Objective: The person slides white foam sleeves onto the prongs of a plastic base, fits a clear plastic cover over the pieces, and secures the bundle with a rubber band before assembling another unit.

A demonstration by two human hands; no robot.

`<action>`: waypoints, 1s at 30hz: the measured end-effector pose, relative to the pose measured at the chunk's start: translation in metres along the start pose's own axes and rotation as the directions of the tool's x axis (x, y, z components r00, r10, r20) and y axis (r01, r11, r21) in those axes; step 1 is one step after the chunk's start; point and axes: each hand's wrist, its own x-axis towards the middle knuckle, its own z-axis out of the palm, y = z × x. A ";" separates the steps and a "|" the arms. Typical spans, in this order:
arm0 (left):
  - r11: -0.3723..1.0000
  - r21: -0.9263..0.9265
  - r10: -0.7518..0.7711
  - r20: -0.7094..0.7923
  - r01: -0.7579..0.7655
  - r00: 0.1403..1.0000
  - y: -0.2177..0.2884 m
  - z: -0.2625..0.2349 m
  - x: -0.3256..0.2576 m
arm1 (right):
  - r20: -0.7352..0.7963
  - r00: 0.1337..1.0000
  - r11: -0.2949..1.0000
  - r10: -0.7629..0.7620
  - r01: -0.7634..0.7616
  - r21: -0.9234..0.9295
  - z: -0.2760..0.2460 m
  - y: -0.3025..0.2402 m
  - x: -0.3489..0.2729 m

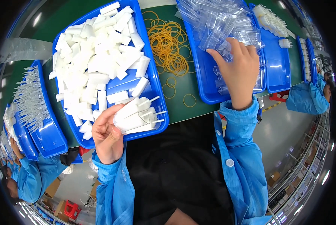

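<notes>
A bundle of white foam pieces (134, 119) was held in the left hand (110, 135), its left end pinched between thumb and fingers, above the near right corner of a blue tray (153, 80). Thin white sticks (159, 111) were seen projecting from the bundle's right end. That tray was heaped with loose white foam blocks (97, 56).

The right hand (242, 71) was poised at a second blue tray (204, 80), where clear plastic sleeves (228, 18) were piled. Its thumb was spread well apart from the fingers; whether a sleeve was touched by the fingertips could not be told.

Between the two trays, yellow rubber bands (168, 47) were scattered on the green tabletop (181, 113). At the far left, slender translucent rods (30, 98) were gathered in another blue tray (55, 139); at the right, small white parts (271, 19) were laid in a further blue tray (276, 71).
</notes>
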 end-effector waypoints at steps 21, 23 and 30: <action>0.990 -0.020 0.138 0.190 -0.136 0.972 -0.001 0.018 0.008 | 0.340 0.940 -0.105 -0.003 -0.339 0.935 -0.039 -0.065 -0.044; 0.986 -0.008 0.166 0.191 -0.168 0.967 -0.002 0.019 0.008 | 0.326 0.945 -0.050 -0.009 -0.326 0.944 -0.039 -0.069 -0.045; 0.960 0.077 0.259 0.105 -0.268 0.960 -0.005 0.014 0.004 | 0.321 0.947 -0.041 -0.025 -0.322 0.946 -0.037 -0.079 -0.044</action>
